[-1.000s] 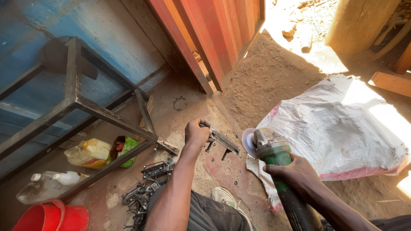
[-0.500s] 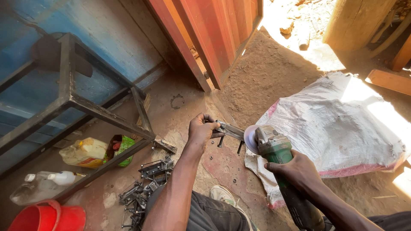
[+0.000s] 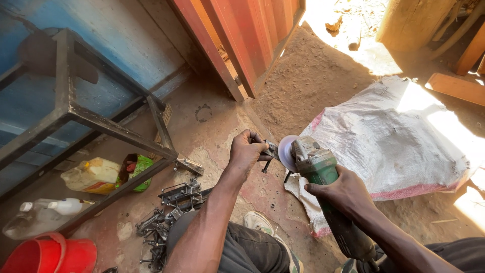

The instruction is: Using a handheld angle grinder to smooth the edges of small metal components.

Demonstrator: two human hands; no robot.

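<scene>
Here, the small dark metal bracket piece sits pinched in your left hand, held just above the reddish concrete floor near the middle of the scene; its long axis runs roughly left to right, its free end pointing right at the pale grinding disc. Whether disc and metal touch cannot be told. Your left fingers are clenched round the piece, with a short pin hanging down from it.

Your right hand is wrapped tight about the body of the green angle grinder, whose long axis runs from near right up to far left, disc end toward the bracket.

Just right of the tool lies a white woven sack on the sandy ground. Near left, a heap of dark metal brackets lies loose on the floor. Further left, under the dark steel frame, lie a yellow plastic jug on its side, a green packet and a clear bottle; their contents cannot be told. A red plastic bucket sits at the near left corner, its inside hidden.
</scene>
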